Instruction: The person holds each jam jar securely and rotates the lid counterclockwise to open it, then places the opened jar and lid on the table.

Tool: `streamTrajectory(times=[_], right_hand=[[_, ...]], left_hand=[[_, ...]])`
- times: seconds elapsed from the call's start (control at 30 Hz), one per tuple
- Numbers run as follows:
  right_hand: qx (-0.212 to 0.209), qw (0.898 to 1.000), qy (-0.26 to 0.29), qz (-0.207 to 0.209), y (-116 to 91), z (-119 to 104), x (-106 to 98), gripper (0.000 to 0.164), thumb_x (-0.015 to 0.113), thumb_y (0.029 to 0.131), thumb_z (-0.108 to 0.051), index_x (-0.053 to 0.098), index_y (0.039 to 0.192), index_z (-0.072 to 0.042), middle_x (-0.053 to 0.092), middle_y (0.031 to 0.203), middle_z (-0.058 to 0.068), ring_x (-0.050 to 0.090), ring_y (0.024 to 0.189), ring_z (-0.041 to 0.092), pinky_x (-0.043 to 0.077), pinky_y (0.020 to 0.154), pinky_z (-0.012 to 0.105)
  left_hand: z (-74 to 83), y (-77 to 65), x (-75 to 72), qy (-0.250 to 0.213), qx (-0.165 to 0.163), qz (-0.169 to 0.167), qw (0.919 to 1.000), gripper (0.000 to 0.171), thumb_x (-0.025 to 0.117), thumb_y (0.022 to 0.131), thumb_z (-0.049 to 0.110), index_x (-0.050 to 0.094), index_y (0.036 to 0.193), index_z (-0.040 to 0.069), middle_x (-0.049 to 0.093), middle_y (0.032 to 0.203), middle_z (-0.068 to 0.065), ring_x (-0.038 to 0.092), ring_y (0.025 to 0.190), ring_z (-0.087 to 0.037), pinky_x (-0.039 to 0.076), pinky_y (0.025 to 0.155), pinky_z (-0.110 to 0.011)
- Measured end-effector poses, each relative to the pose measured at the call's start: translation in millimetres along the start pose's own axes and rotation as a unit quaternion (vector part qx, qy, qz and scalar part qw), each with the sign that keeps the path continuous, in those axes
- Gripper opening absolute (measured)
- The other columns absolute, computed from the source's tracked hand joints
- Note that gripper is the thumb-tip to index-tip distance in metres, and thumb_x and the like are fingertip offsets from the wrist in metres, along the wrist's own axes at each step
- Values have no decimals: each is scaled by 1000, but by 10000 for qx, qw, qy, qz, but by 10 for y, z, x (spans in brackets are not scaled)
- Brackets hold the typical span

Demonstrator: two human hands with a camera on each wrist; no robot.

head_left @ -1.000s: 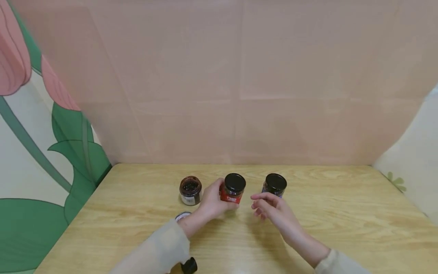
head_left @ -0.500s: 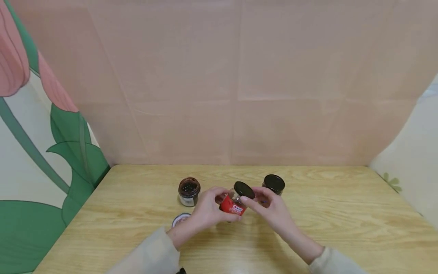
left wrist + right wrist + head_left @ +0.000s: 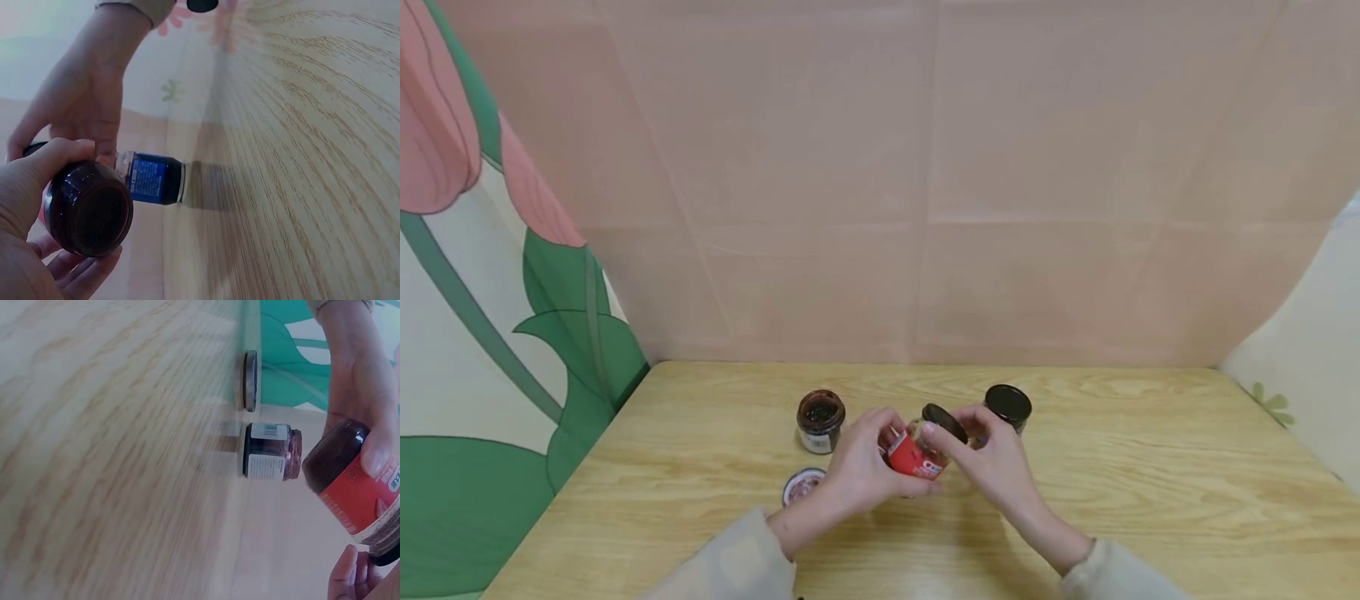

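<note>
My left hand (image 3: 857, 471) grips a glass jar with a red label (image 3: 916, 458), tilted to the right and lifted off the table. Thumb and fingers of my right hand (image 3: 1000, 467) hold the jar's black lid (image 3: 945, 422), which is on the jar. The left wrist view shows the jar's dark base (image 3: 94, 212) with the left fingers wrapped round its side. In the right wrist view the red label (image 3: 365, 494) faces the camera, and dark contents fill the lower part.
An open jar (image 3: 820, 427) with dark contents stands left of the hands. A round lid (image 3: 801, 485) lies near the left wrist, partly hidden. Behind my right hand stands another black-lidded jar (image 3: 1009, 405), with a blue label (image 3: 147, 179). The wooden table (image 3: 1135, 483) ends at a pink backdrop.
The left hand has raised and tilted the red-labelled jar, moving it slightly right and nearer. My right hand has come in from the right and taken hold of its lid.
</note>
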State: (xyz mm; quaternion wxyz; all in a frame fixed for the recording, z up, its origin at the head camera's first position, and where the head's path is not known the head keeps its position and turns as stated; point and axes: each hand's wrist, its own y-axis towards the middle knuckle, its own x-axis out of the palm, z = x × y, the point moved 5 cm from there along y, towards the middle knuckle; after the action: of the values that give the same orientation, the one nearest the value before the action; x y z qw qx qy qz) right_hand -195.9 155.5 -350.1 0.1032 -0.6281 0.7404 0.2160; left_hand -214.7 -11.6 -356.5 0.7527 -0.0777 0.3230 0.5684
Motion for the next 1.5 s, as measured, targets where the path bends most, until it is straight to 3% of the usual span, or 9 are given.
streamTrajectory(times=[0.3,0.53,0.77,0.9,1.0,1.07,1.17,1.27,1.5], right_hand=[[-147,9930,948,-688,-9,-25,22,35,73,85,-21,63,114,-3,66,103,8,61,88,11,49,79,23],[-881,9618,1688,-1968,-6,-31,-5,45,59,89,-6,51,132,4,55,132,20,59,110,7,49,89,24],[-1255,9352,2016,-2629,-38,-19,-10,48,54,91,-3,45,138,3,54,134,-3,55,118,7,48,93,25],[-1395,9500,1676,-2234,-49,-40,-24,42,52,95,-6,47,136,3,55,132,8,58,112,8,51,89,26],[-1415,9766,920,-1331,-33,-70,-74,27,53,97,-14,60,119,0,65,111,10,62,93,6,52,77,25],[-1517,9853,229,-751,-27,-102,-107,18,56,96,-20,66,101,-7,68,90,3,60,76,5,51,66,24],[-1626,9824,-903,-170,-25,-151,-134,23,59,94,-30,62,75,-18,57,63,-10,48,57,3,41,53,22],[-1588,9743,-1596,-66,-26,-181,-120,36,62,91,-40,52,62,-22,41,52,-14,37,49,2,32,48,21],[-1281,9767,-1721,43,-7,-184,-107,43,70,82,-49,49,56,-22,38,51,-12,35,50,3,29,47,21]], left_hand=[[-15,-25,-29,-519,-117,-228,9983,48,93,55,33,60,88,20,58,83,9,55,78,-7,49,62,-22],[-13,-33,-49,-848,25,-600,9946,50,93,57,29,64,96,17,61,88,6,57,82,-10,52,65,-23],[-3,-65,-54,-1027,18,-911,9905,52,92,58,28,64,99,13,62,89,4,59,83,-10,55,66,-23],[9,-75,-61,-953,136,-849,9917,51,92,59,28,64,98,13,62,87,5,59,82,-9,53,65,-22],[17,-74,-79,-735,219,-713,9945,50,92,58,31,64,97,16,62,86,7,58,80,-8,51,65,-22],[17,-74,-85,-608,225,-643,9958,50,92,57,33,64,96,17,62,86,8,57,79,-7,50,65,-21],[16,-75,-88,-500,201,-588,9968,50,92,57,33,64,95,19,61,85,9,56,79,-6,50,64,-21],[17,-75,-82,-481,174,-571,9971,50,93,56,33,63,94,19,60,85,9,56,79,-6,50,63,-21],[22,-66,-75,-447,167,-534,9974,50,92,56,33,63,94,19,60,85,10,56,78,-6,49,63,-21]])
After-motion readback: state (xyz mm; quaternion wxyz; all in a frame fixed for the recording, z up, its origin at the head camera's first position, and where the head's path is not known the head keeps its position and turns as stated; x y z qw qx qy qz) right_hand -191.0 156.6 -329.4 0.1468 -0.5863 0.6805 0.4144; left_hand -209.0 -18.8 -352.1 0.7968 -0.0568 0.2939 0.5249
